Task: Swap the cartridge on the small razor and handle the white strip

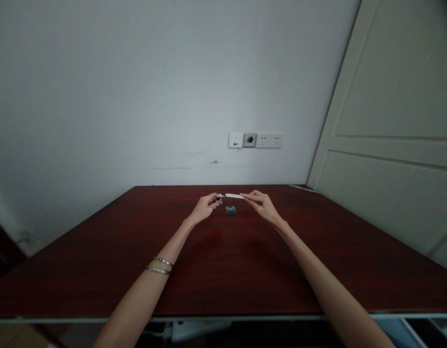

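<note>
My left hand (205, 207) is closed around a small black and silvery object (219, 197), too small to name. Between the fingertips of my right hand (260, 204) is a flat white stick (234, 195) with a rounded end. The stick points left, its tip close to the silvery object; whether the two touch I cannot tell. Just below the gap between both hands, a small clear case (231, 210) with something green in it lies on the dark red table (223, 270).
Behind the table's far edge rises a white wall (136, 96) with a row of sockets (269, 140). A pale panelled door (394, 121) stands at the right. Near the far right corner lies a thin flat strip (302, 188). Below the front edge some white things (198, 328) show.
</note>
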Demonstrator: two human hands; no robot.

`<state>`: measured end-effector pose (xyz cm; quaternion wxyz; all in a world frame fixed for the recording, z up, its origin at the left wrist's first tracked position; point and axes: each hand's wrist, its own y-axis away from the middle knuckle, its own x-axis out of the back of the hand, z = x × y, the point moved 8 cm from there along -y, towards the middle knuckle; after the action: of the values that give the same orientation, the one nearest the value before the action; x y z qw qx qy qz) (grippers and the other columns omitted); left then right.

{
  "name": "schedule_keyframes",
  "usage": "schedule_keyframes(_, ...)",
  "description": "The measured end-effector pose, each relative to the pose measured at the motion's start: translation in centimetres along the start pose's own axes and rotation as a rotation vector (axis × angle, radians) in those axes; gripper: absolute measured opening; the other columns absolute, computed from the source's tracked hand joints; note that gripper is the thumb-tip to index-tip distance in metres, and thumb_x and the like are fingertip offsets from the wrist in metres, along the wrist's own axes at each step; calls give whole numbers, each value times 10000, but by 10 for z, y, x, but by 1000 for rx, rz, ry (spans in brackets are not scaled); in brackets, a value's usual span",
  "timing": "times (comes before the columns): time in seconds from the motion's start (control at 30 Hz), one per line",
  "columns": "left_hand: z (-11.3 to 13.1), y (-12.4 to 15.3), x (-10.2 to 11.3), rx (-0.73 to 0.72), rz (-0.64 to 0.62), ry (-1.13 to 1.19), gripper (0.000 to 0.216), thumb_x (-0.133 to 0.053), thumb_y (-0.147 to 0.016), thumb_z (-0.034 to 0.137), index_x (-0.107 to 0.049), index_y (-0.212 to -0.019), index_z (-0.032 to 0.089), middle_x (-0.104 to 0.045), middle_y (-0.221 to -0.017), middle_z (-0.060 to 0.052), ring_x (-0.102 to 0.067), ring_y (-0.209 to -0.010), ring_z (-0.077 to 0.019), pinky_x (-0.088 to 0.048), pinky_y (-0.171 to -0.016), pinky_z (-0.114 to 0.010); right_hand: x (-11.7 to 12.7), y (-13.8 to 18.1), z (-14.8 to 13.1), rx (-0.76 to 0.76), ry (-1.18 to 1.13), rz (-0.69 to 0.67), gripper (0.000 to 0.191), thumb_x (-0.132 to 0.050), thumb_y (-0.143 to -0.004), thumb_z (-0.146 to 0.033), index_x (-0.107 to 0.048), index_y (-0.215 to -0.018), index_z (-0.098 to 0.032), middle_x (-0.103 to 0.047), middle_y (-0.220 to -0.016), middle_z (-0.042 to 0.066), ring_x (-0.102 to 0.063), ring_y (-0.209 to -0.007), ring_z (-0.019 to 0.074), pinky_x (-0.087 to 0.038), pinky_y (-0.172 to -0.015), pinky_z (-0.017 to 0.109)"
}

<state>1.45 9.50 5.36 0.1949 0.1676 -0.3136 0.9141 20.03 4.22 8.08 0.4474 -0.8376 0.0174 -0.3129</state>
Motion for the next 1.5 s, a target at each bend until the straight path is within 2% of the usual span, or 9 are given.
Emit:
schedule_keyframes(0.27, -4, 0, 2, 5, 3, -38, 163, -509, -739, 144, -571, -890, 132, -645, -858, -50, -588, -824, -146, -439, -797, -269, -13, -6, -11, 46, 72, -42, 295, -478, -872, -351, -621, -1125, -298, -584, -784, 30, -530, -710, 134, -386, -657, 262)
schedule_keyframes(0.43, -7, 1, 0, -8, -6, -62, 146, -504, -744, 134, -570, -874, 137, -644, -872, -52, -590, -865, -151, -429, -822, -265, -2, -2, -5, 45, 91, -16, 288, -477, -873, -341, -632, -1111, -289, -586, -762, 28, -525, -675, 133, -376, -638, 266)
schedule_keyframes(0.67, -9, 0, -4, -20, -13, -95, 158, -512, -756, 176, -589, -888, 135, -649, -860, -44, -589, -826, -150, -435, -793, -265, -13, -5, -16, 82, 182, -34, 287, -470, -885, -314, -599, -1140, -338, -580, -801, 21, -535, -767, 144, -346, -737, 305)
schedule_keyframes(0.9, -11, 1, 4, -4, 20, -68, 173, -501, -751, 158, -570, -908, 140, -651, -873, -52, -597, -849, -151, -439, -781, -257, 4, 2, -2, 26, 163, 12, 289, -480, -876, -333, -609, -1133, -316, -582, -793, 28, -529, -735, 146, -355, -677, 279)
schedule_keyframes(1.13, -6, 2, -2, -8, 25, -104, 158, -503, -753, 148, -591, -884, 135, -649, -867, -47, -595, -849, -157, -440, -807, -270, -17, -5, -13, 63, 108, -29, 291, -471, -880, -325, -603, -1140, -329, -585, -792, 31, -531, -744, 147, -368, -682, 286)
schedule_keyframes(1.33, 0, 4, 3, -7, 44, -148, 156, -508, -761, 161, -594, -889, 148, -657, -861, -38, -591, -844, -151, -436, -797, -255, 4, -1, -2, 36, 103, -4, 299, -483, -867, -354, -624, -1124, -296, -594, -783, 39, -530, -731, 151, -376, -655, 276)
schedule_keyframes(1.5, 0, 4, -2, -33, 39, -144, 176, -506, -756, 134, -598, -905, 144, -657, -874, -39, -596, -836, -148, -433, -802, -254, -1, -8, -14, 47, 115, 2, 298, -491, -866, -336, -620, -1133, -298, -600, -808, 39, -539, -755, 155, -374, -704, 291)
